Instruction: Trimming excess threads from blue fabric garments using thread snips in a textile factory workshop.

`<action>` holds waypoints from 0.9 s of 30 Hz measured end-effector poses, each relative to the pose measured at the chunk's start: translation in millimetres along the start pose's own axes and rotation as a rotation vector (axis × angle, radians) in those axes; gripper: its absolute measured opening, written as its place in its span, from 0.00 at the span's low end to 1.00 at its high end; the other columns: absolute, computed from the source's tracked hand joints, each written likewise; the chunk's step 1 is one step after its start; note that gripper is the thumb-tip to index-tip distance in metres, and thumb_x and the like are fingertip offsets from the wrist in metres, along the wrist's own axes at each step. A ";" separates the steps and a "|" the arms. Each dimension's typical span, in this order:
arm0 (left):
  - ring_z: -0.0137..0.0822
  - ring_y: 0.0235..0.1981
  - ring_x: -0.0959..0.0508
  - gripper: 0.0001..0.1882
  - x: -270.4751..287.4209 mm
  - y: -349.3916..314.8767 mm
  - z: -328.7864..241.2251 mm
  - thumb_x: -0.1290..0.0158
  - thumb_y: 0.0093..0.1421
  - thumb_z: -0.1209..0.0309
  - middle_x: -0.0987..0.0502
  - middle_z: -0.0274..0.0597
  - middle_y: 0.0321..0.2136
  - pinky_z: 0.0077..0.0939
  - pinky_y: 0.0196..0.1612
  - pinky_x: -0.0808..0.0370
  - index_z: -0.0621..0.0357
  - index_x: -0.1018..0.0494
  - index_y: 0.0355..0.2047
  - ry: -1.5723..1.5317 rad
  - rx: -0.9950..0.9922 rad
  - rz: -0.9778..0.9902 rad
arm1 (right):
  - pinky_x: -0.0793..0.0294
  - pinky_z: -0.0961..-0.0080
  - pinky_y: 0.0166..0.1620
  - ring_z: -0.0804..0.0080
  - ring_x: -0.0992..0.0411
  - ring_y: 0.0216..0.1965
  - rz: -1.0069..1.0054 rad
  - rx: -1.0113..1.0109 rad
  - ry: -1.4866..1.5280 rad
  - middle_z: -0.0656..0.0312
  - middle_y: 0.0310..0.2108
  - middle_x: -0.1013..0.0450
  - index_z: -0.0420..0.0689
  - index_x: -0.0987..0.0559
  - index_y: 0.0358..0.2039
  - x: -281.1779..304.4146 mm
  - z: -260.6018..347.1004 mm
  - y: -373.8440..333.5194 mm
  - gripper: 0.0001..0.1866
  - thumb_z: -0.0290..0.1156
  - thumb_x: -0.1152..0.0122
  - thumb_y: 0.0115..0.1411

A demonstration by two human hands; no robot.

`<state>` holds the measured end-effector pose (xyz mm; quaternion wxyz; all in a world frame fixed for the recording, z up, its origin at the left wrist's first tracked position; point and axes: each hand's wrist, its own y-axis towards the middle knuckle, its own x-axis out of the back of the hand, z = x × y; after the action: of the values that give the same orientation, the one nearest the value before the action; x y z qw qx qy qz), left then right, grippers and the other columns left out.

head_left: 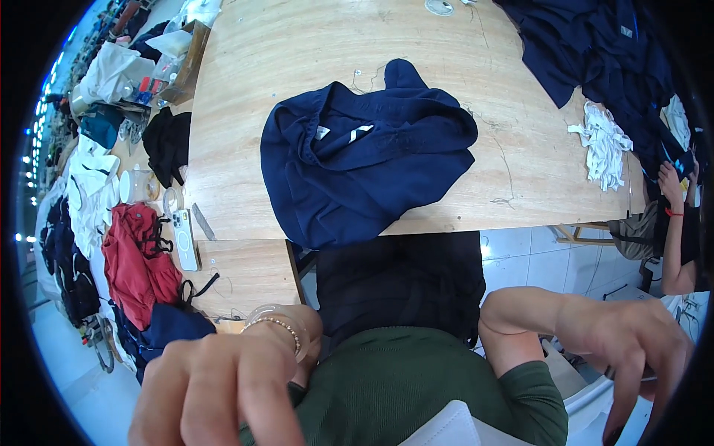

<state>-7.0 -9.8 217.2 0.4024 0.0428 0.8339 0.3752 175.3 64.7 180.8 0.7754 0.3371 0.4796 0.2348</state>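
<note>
A dark navy garment [372,156] with a gathered waistband lies crumpled at the table's front edge, small white labels showing inside its opening. Both hands are off it, raised close to the camera. My left hand [216,386], with a beaded bracelet and a clear bangle at the wrist, has its fingers bent downward and slightly apart; the lower edge cuts off their tips. At the lower right, my right hand [632,342] hangs with fingers apart and a ring on one. I see nothing held in either hand.
A wooden table [245,52] spreads ahead. White fabric strips [604,145] and dark navy garments [587,44] lie at its right. On the left are a phone [186,239], a red garment [140,256] and a wooden box [190,63]. Another person's arm [673,223] shows at far right.
</note>
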 end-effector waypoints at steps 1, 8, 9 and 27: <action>0.26 0.43 0.26 0.05 0.2 -1.2 0.0 0.43 0.57 0.75 0.27 0.24 0.42 0.31 0.51 0.33 0.48 0.20 0.28 0.001 0.016 -0.015 | 0.25 0.68 0.42 0.74 0.26 0.40 0.000 0.008 -0.001 0.65 0.41 0.24 0.47 0.24 0.41 -2.1 -6.9 1.2 0.09 0.29 0.51 0.63; 0.26 0.43 0.25 0.04 -12.9 -5.2 -5.3 0.43 0.57 0.75 0.26 0.24 0.41 0.30 0.52 0.34 0.51 0.20 0.30 0.059 0.103 -0.132 | 0.24 0.70 0.42 0.76 0.26 0.40 0.014 0.080 0.012 0.67 0.41 0.23 0.48 0.23 0.41 -9.6 -6.6 4.2 0.09 0.28 0.52 0.63; 0.25 0.43 0.26 0.04 -19.0 -4.3 -6.0 0.43 0.57 0.76 0.26 0.24 0.41 0.30 0.52 0.34 0.51 0.20 0.29 0.098 0.114 -0.185 | 0.24 0.70 0.42 0.77 0.26 0.40 0.017 0.093 0.019 0.67 0.41 0.23 0.48 0.23 0.41 -8.5 -2.8 5.3 0.09 0.28 0.52 0.63; 0.27 0.34 0.22 0.06 33.7 -6.3 -28.7 0.46 0.61 0.71 0.20 0.31 0.35 0.27 0.48 0.32 0.49 0.20 0.30 -0.094 0.006 0.189 | 0.22 0.71 0.39 0.77 0.23 0.42 0.040 0.281 0.049 0.63 0.38 0.20 0.46 0.24 0.39 -25.9 -22.6 18.3 0.07 0.26 0.49 0.62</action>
<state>-48.4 -18.6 202.8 0.4035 0.1401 0.8076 0.4066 143.0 65.7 202.5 0.7039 0.4459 0.5197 0.1889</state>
